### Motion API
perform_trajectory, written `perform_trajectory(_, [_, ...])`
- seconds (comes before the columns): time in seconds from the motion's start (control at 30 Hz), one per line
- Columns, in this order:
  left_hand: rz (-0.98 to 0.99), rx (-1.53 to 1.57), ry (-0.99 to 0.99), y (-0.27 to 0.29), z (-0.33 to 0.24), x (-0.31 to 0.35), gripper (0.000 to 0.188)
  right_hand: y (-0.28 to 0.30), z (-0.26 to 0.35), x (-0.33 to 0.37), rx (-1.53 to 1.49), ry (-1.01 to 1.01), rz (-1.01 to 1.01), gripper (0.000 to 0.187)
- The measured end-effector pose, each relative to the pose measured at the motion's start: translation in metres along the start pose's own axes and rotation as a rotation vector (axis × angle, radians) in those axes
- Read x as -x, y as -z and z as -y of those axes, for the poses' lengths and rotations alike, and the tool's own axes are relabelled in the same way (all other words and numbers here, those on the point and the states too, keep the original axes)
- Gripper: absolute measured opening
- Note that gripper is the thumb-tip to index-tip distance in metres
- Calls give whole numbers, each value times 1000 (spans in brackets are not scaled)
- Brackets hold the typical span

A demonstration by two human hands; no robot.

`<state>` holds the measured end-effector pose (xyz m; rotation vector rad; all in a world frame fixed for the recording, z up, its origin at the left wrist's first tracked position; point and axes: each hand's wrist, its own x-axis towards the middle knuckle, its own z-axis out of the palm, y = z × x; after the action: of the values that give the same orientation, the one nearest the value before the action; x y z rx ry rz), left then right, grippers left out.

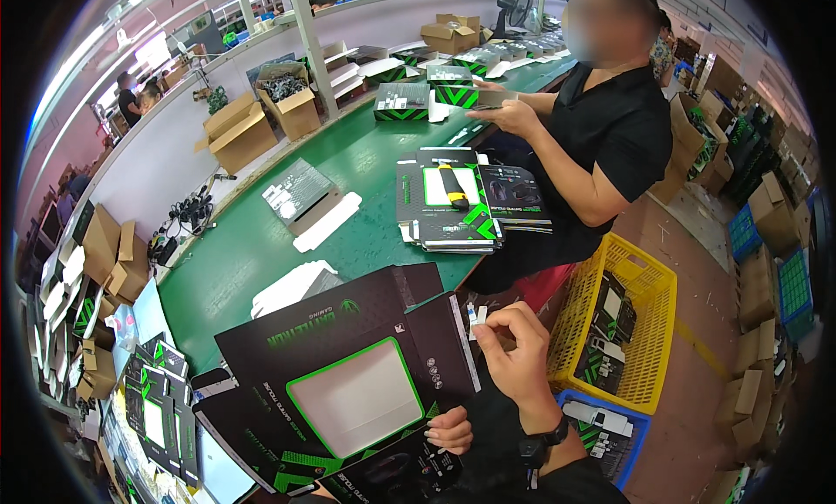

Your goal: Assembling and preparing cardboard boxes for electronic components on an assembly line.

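An unfolded black and green printed carton (252, 356) with a rounded window cut-out lies spread in front of me. My left hand (450, 430) grips its near edge; the fingertips show on the printed face and the rest is hidden behind the card. At the carton's right flap, my right hand (515, 351) is closed in a pinch, thumb against index finger. Between those fingertips is a small white strip (477, 315), too small to make out further. A dark watch sits on my right wrist.
Flat cartons are stacked on the green table (348, 260), topped by a yellow-and-black cutter (453, 188). Closed boxes (296, 190) stand beyond. A co-worker (610, 121) holds a box ahead right. A yellow crate (640, 330) and a blue crate (634, 452) hold cartons at my right.
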<state>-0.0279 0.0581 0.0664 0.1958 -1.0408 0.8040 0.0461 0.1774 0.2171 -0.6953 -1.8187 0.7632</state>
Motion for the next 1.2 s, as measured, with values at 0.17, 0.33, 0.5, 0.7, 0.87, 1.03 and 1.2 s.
perform_trajectory(0.17, [-5, 5, 10, 0, 1, -5, 22, 3, -1, 1, 14, 13, 8, 20])
perform_trajectory(0.33, [91, 34, -16, 1, 7, -20, 17, 13, -2, -5, 83, 205, 90, 28])
perform_trajectory(0.5, [93, 63, -24, 12, 4, -3, 15, 12, -7, 6, 300, 326, 119, 28])
perform_trajectory(0.7, [213, -135, 54, 10, -63, 20, 11, 3, 13, 15, 368, 578, 155, 24])
perform_trajectory(0.87, [8, -847, -13, -141, -176, 10, 20, 0, -26, 39, 595, 279, 300, 28])
perform_trajectory(1.03, [-1548, -2121, -915, -259, -80, -56, 29, 16, -41, 43, 748, -206, 646, 56])
perform_trajectory(1.2, [-1436, -3581, 298, -259, -44, -82, 33, 38, -7, 4, 454, -223, -15, 44])
